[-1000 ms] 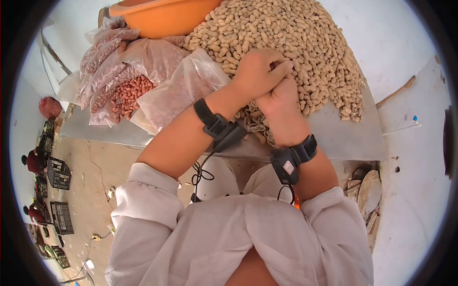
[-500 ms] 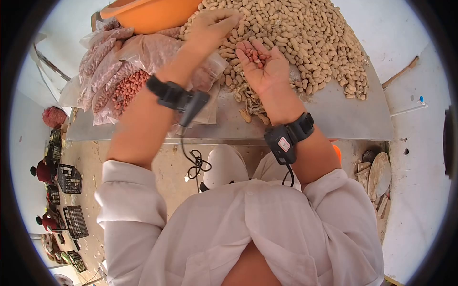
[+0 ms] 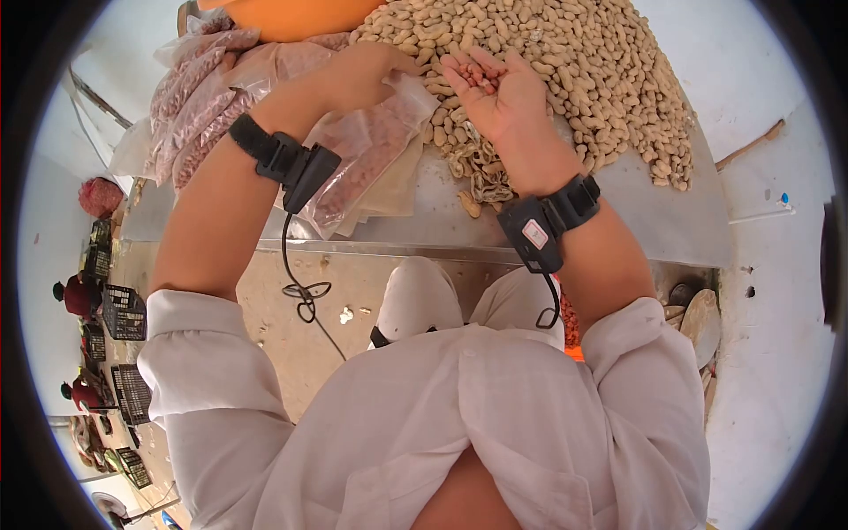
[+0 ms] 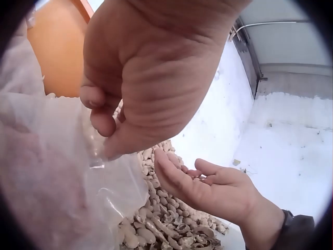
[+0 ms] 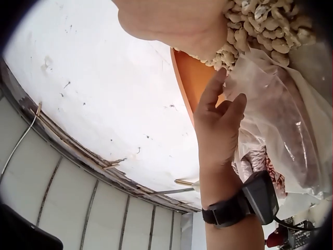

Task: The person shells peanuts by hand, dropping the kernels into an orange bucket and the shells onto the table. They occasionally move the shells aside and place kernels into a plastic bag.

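Note:
My right hand [image 3: 508, 102] is turned palm up and lightly cupped, with several red shelled peanuts [image 3: 481, 78] lying on the palm and fingers. To its left, my left hand [image 3: 367, 78] is over the clear plastic bag [image 3: 380, 132], thumb and forefinger spread apart at the bag's loose edge. In the left wrist view the thumb tip overlaps that edge. Reddish kernels show through the plastic. A large heap of unshelled peanuts [image 3: 583, 88] spreads behind both hands. Broken shells [image 3: 481, 168] lie in front of the right hand on the metal table [image 3: 433, 203].
Filled bags of kernels [image 3: 190, 102] are stacked at the table's left, below an orange basin [image 3: 300, 18]. A white wall [image 3: 777, 265] is close on the right. Black crates [image 3: 124, 309] stand on the floor at left, beyond the table's front edge [image 3: 389, 252].
My hands were together over the heap, then parted, showing kernels in the right palm. The left hand swung left, then down over the bag. The right hand remains palm up, slightly farther forward.

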The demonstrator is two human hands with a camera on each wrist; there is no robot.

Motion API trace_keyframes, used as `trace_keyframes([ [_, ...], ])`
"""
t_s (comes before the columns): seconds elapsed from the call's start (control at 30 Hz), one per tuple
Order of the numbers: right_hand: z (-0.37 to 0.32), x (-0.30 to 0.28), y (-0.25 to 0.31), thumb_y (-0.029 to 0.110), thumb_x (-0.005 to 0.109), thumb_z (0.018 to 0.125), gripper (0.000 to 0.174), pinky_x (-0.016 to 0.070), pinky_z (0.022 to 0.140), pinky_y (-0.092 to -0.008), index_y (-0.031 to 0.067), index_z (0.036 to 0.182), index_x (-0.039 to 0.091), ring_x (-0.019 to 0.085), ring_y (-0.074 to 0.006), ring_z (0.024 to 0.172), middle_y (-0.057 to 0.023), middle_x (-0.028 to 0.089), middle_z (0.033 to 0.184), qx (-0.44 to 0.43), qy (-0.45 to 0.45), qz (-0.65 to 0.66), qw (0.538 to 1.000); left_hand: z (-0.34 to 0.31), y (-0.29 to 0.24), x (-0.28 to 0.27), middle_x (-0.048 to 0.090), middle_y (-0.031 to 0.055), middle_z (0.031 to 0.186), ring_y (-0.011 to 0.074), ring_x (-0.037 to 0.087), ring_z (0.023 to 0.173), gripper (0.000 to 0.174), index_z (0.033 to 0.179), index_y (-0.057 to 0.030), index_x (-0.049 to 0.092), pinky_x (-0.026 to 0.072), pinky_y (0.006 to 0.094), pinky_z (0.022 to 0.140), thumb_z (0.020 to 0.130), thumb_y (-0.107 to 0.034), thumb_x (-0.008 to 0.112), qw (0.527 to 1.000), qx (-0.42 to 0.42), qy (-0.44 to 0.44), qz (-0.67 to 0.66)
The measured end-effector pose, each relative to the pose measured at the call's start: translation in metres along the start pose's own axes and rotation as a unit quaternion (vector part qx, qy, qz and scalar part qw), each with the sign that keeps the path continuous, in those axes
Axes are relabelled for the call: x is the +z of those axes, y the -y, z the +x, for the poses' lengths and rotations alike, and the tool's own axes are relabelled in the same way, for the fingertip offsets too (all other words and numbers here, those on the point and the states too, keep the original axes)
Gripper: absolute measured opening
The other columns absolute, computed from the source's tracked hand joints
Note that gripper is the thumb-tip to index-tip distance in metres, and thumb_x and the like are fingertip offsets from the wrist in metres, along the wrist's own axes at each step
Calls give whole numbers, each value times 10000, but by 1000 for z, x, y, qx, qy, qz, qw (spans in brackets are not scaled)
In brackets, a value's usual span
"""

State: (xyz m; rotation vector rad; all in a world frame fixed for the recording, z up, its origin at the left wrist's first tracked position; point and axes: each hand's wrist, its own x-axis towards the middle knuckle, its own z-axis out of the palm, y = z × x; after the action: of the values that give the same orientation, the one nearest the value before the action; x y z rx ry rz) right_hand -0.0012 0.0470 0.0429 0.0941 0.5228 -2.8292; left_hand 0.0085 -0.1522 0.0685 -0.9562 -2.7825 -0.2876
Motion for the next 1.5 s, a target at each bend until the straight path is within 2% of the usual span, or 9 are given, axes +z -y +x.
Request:
trace_keyframes([
  [0.17,9,23,-13,279,386,956,388,441,893,-456,-39,753,478,432,-226,667,-90,398,667,35,22,-88,995,-7,-6,-13,595,83,838,213,577,752,119,819,-13,624,453,302,650,707,14,592,997,-36,33,-55],
  [0.33,37,30,-33,250,426,947,393,483,862,-435,-129,920,528,467,-187,740,-128,502,817,80,74,-210,972,-18,-13,-22,621,115,761,225,593,676,108,767,-3,630,464,317,613,683,23,566,997,-5,-10,-73],
  [0.63,42,43,-43,300,485,914,345,455,814,-373,-22,908,611,549,-181,834,-125,593,915,190,85,-382,900,-27,-9,-27,615,114,795,244,596,738,103,780,-4,632,462,326,659,690,31,597,998,13,6,-68],
  [0.73,47,42,-35,290,522,889,302,487,728,-369,7,894,630,602,-210,836,-128,617,907,50,132,-504,852,-32,-11,-30,618,127,801,257,603,730,109,787,-7,633,468,335,654,689,27,596,998,25,-5,-52],
  [0.8,108,9,-26,244,560,843,242,497,642,-354,18,853,644,609,-213,713,-139,620,814,-136,278,-734,604,-35,-14,-31,613,128,809,261,603,741,117,798,-9,632,468,337,659,693,29,597,998,28,-10,-48],
  [0.93,118,14,-29,177,614,745,173,488,512,-342,22,805,664,592,-242,531,-158,612,685,-229,432,-870,-69,-41,-17,-33,607,122,812,270,598,754,115,807,-18,630,465,340,663,704,26,602,998,17,-10,-56],
  [1.03,88,29,-32,157,630,702,204,494,566,-349,7,836,665,614,-256,603,-170,627,731,-59,233,-934,263,-43,-15,-33,605,110,813,267,592,752,107,809,-24,628,462,337,662,713,21,609,999,18,-15,-49],
  [1.33,91,19,-47,150,525,752,210,500,625,-393,-1,804,661,638,-311,697,-193,638,752,-185,211,-930,237,-57,-2,-49,574,71,792,204,566,738,105,851,-3,592,448,296,661,757,45,592,996,11,-76,-38],
  [1.5,68,53,-46,132,508,741,219,508,602,-371,-20,769,663,649,-291,676,-170,654,757,-255,328,-860,295,-74,34,-76,537,21,808,106,516,741,92,886,14,549,428,233,671,808,61,543,991,-16,-128,-43],
])
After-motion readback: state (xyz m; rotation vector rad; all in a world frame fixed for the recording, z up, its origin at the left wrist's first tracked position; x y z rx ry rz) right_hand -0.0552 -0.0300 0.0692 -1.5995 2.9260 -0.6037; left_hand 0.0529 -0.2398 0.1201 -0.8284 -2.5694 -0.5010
